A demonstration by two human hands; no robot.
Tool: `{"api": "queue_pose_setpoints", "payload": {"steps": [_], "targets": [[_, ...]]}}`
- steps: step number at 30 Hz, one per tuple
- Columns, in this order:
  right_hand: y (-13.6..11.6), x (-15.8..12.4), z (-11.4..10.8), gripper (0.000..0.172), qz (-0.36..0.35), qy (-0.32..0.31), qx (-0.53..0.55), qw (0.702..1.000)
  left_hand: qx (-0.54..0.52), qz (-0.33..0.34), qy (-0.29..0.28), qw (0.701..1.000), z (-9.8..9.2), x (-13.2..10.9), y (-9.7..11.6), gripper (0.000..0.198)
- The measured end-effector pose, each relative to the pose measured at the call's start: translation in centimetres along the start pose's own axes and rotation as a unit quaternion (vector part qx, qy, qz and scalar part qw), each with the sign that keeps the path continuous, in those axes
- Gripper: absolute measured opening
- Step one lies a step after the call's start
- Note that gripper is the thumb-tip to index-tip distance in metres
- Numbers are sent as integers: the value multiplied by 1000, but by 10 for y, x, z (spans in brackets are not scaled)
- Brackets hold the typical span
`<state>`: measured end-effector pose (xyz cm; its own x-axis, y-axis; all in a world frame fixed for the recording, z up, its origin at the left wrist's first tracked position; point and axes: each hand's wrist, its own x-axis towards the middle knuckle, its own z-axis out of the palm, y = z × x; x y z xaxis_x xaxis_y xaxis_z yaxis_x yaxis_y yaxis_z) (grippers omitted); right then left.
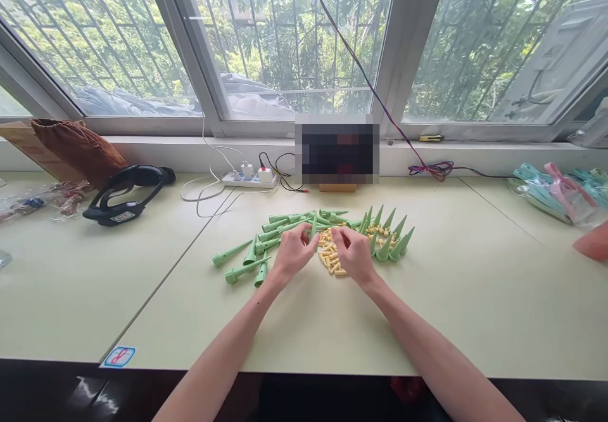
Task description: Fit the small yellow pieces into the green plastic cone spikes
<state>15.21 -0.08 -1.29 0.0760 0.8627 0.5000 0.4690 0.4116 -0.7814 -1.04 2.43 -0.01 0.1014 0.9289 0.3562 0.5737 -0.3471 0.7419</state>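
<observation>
My left hand [295, 251] is closed around a green cone [314, 224] whose tip points up. Just to its right, my right hand [352, 254] is pinched; whatever its fingertips hold is too small to make out. Small yellow pieces [331, 260] lie in a pile between and below the hands. Several green cones [242, 270] lie loose on their sides to the left. On the right, several upright green cones [399, 244] stand around more yellow pieces [380, 238].
Black headphones [124, 197], a brown pouch [80, 149] and a white power strip [251, 178] sit toward the back of the table [190, 320]. A blurred dark screen [338, 149] stands behind the cones. Bagged pastel items [560, 191] are at the right, and tangled wires [432, 168] lie nearby.
</observation>
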Motion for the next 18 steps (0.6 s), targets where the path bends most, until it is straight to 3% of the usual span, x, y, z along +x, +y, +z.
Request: {"api": "queue_pose_setpoints", "payload": {"steps": [13, 18], "targets": [[7, 0, 2, 42, -17, -11, -20, 1000, 143, -20, -127, 981, -4, -5, -2, 42], [7, -1, 3, 42, -16, -21, -14, 1000, 222, -25, -144, 964, -5, -6, -1, 32]]}}
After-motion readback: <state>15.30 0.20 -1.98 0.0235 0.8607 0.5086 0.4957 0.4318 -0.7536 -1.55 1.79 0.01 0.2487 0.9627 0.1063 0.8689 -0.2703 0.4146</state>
